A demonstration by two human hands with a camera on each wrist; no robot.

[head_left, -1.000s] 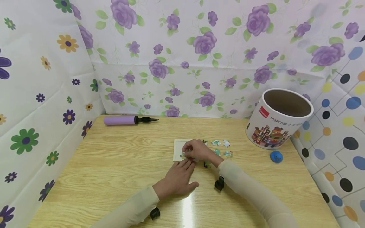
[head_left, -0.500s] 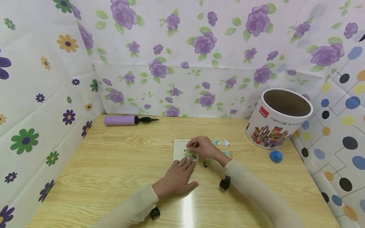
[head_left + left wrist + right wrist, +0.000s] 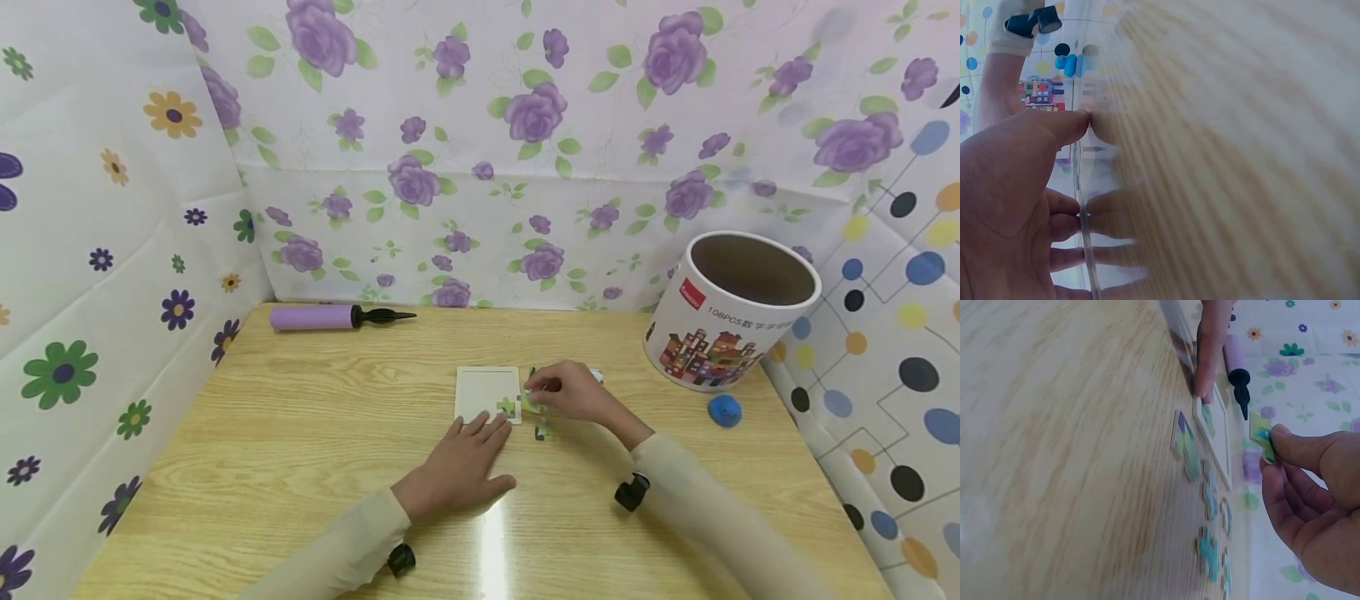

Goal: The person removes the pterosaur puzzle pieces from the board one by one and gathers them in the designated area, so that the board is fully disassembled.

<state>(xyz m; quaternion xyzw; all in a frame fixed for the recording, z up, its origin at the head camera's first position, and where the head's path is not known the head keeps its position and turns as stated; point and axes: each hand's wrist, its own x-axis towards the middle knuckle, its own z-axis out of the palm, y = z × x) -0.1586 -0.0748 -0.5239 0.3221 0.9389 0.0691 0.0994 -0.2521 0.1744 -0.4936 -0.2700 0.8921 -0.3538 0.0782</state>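
Observation:
A white puzzle tray (image 3: 480, 385) lies flat on the wooden table (image 3: 300, 450), with one green piece (image 3: 508, 407) in its near right corner. My left hand (image 3: 480, 437) lies flat in front of it, fingertips (image 3: 1209, 387) touching the tray's near edge (image 3: 1215, 434). Just right of the tray, my right hand (image 3: 542, 395) pinches a green puzzle piece (image 3: 1261, 437) between thumb and forefinger, a little above the table. Loose pieces (image 3: 544, 430) lie under and beyond that hand, and they show as a row (image 3: 1186, 445) in the right wrist view.
An open round puzzle tub (image 3: 731, 312) stands at the back right, with a small blue object (image 3: 725, 411) in front of it. A purple hand pump (image 3: 330, 317) lies at the back left. Flowered sheets wall the table on three sides.
My right hand has drawn back to the right, off the tray, and now holds a green piece beside it. A green piece now shows in the tray's corner. The left hand has stayed put.

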